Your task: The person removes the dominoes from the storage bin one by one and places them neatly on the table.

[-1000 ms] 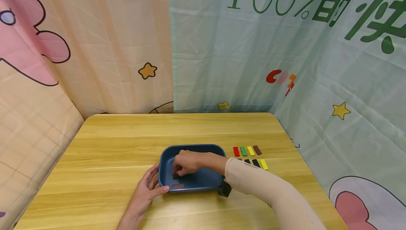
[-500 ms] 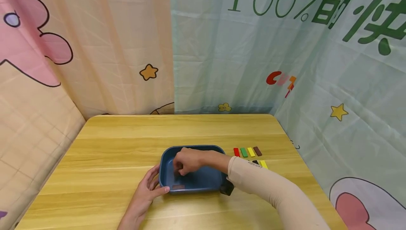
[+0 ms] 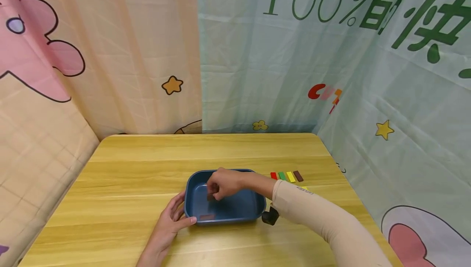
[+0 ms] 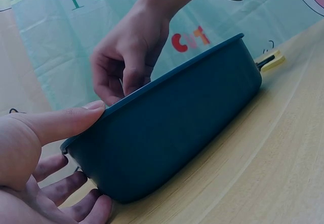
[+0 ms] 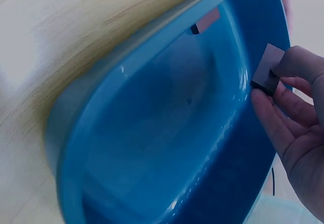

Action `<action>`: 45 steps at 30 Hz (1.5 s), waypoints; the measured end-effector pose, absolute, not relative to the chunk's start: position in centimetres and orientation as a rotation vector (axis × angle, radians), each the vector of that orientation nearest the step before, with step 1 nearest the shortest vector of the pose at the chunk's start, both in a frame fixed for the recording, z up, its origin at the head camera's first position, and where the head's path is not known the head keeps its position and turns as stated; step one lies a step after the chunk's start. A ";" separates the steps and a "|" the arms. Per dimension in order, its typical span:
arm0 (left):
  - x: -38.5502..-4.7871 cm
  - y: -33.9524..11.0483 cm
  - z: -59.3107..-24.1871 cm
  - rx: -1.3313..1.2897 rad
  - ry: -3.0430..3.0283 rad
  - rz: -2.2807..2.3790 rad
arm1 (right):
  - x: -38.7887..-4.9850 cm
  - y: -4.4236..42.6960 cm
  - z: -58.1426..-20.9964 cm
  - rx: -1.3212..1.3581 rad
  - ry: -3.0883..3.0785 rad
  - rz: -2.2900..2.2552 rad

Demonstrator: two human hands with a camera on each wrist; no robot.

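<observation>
A blue plastic basin stands on the table, its long side toward me. My left hand holds its near left corner, thumb on the rim and fingers against the outer wall, as the left wrist view shows. Over the inside of the basin, my right hand pinches a brown rectangular block between thumb and fingers. A second brown block lies in the basin by the near wall; the right wrist view also shows this block.
Right of the basin, red, green, yellow and brown blocks lie in a row on the wooden table. My right sleeve mostly covers a nearer row, where a yellow block's end shows. Printed curtains stand behind.
My right hand has risen off the basin's left floor and shifted right, carrying the brown block. The sleeve now covers more of the nearer row. My left hand stays at the corner.
</observation>
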State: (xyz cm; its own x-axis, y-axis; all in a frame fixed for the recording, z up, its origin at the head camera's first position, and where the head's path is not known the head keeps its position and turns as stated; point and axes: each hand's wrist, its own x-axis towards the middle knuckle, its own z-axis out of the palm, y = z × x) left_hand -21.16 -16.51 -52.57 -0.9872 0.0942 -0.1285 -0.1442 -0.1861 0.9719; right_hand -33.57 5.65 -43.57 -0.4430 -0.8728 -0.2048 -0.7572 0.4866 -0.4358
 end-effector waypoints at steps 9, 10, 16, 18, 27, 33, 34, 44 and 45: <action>-21.2 -16.7 -52.5 -0.056 1.896 2.302 | -33.7 7.2 -42.7 -1.257 2.316 -0.564; -21.2 -16.7 -52.5 -0.053 1.900 2.303 | -33.7 7.5 -42.6 -1.246 2.317 -0.578; -21.3 -16.8 -52.4 -0.038 1.910 2.304 | -33.8 9.1 -42.2 -1.189 2.311 -0.634; -21.2 -16.8 -52.4 -0.038 1.906 2.304 | -33.7 9.7 -42.1 -1.166 2.310 -0.645; -21.0 -17.0 -52.2 -0.049 1.907 2.299 | -33.2 13.2 -41.3 -1.052 2.331 -0.747; -21.0 -17.1 -52.1 -0.060 1.885 2.303 | -32.5 15.8 -41.5 -0.964 2.355 -0.814; -21.0 -17.1 -52.1 -0.058 1.883 2.307 | -32.4 16.3 -41.6 -0.943 2.361 -0.839; -21.0 -16.6 -52.4 -0.054 1.907 2.316 | -30.6 22.9 -43.8 -0.684 2.464 -1.105; -21.0 -16.6 -52.4 -0.052 1.908 2.316 | -30.4 23.4 -44.0 -0.656 2.461 -1.136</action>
